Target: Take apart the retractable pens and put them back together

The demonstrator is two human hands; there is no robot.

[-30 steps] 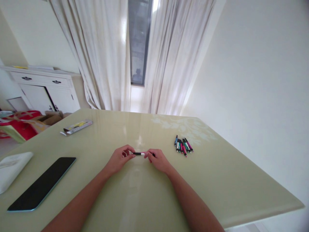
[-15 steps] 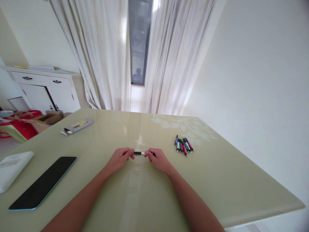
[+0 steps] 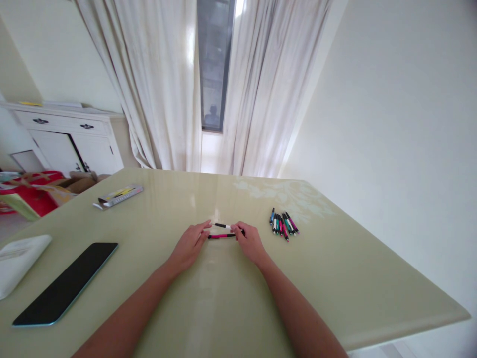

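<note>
My right hand (image 3: 249,241) pinches the right end of a black-and-white pen (image 3: 221,225), which points leftward just above the table. Below it, a pink-and-black pen (image 3: 220,236) lies crosswise, its right end partly hidden by my right fingers. My left hand (image 3: 191,243) has its fingers stretched out and apart. Its index fingertip is close to the left tip of the black-and-white pen, and its thumb is by the left end of the pink one; whether they touch I cannot tell. To the right lies a bunch of several coloured pens (image 3: 283,224).
On the left of the pale green table (image 3: 208,308) lie a black tablet-like slab (image 3: 67,283), a white device (image 3: 22,261) and an opened narrow box (image 3: 119,196). Beyond stand a white cabinet (image 3: 74,132), red bags (image 3: 40,191) and curtains (image 3: 160,89).
Half a second ago both hands held the black-and-white pen. My left fingers have since opened and reached forward, the pen has moved slightly away from me, and the pink pen has come into sight.
</note>
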